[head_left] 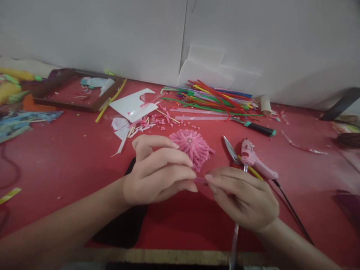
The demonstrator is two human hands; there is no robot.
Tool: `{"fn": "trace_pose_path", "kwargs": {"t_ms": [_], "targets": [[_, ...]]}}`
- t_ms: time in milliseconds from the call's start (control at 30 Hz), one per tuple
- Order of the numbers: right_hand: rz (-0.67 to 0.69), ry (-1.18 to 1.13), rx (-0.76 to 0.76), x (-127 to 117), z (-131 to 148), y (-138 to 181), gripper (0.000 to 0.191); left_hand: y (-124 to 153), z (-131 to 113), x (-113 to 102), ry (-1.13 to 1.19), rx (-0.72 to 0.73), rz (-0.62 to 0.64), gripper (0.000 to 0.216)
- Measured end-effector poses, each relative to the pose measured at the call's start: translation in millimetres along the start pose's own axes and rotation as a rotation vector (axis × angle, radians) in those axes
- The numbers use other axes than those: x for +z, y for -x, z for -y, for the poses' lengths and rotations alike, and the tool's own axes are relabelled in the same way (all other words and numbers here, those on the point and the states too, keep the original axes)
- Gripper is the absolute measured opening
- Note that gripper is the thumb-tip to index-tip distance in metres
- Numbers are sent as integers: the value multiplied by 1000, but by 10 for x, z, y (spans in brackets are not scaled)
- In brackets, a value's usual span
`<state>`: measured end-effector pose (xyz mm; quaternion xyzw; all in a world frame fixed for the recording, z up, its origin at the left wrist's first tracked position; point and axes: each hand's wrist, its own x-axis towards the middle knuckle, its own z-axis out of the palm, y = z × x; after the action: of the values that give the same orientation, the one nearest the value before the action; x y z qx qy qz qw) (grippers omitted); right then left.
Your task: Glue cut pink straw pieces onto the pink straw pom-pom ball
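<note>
Between my two hands, close to the table's front edge, stretches a short pink pipe cleaner (200,180). My left hand (161,170) pinches its left end between thumb and fingertips, the upper fingers curled loosely above. The other end sits in the closed fingertips of my right hand (243,195). Just behind my fingers a round pink flower of many fuzzy loops (192,144) lies on the red table; my left fingers partly cover its near left edge. To the right of the flower are scissors (231,150), their handles mostly hidden by my right hand.
A pink glue gun (257,159) with its cord lies right of my right hand. Behind are a utility knife (260,128), coloured pipe cleaners (216,99), white paper (133,105) and pink scraps (168,118). A brown frame (66,105) is at left; a dark flat object (123,225) lies under my left wrist.
</note>
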<state>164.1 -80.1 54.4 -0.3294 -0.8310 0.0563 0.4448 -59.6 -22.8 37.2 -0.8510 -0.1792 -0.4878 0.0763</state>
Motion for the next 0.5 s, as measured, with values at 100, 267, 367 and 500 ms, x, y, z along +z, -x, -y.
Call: {"fn": "trace_pose_path", "kwargs": {"t_ms": [100,267,367,500], "targets": [[-3,-4,10,17,15,0,30,-6,17,0,-11,13,8,25],[-19,12,-34,62,38,12,18,12,-3,18,-4,35,10,5],[-3,-52,-24,79,47,33,13,68,-5,33,43,53,25,3],[36,-115,-20,62,31,67,15,134,7,31,72,58,28,7]]}}
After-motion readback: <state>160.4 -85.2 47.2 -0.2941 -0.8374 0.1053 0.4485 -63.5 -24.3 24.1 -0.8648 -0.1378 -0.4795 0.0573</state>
